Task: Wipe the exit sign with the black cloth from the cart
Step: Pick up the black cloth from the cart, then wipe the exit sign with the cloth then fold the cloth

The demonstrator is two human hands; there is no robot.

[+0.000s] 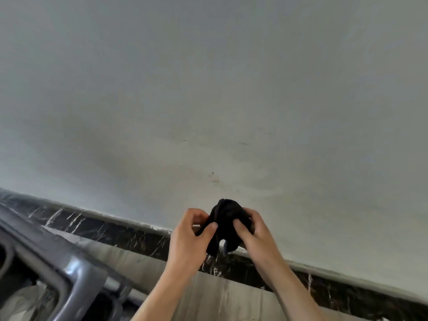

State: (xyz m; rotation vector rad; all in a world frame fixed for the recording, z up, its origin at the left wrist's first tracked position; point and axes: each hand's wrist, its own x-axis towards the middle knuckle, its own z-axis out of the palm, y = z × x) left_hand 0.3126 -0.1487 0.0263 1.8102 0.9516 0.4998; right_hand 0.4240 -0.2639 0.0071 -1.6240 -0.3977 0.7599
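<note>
A bunched black cloth (225, 217) is held in front of me at the lower middle of the view. My left hand (188, 237) pinches its left side with thumb and fingers. On the right side, my right hand (253, 232) grips it with the thumb pressed into the fabric. A fold of cloth hangs down between the two hands. Part of the grey cart (69, 272) shows at the lower left. No exit sign is in view.
A plain pale wall (208, 89) fills most of the view. A dark marble skirting (115, 230) runs along its base above a light floor (208, 295). The cart's grey frame and something pale inside it sit at the bottom left.
</note>
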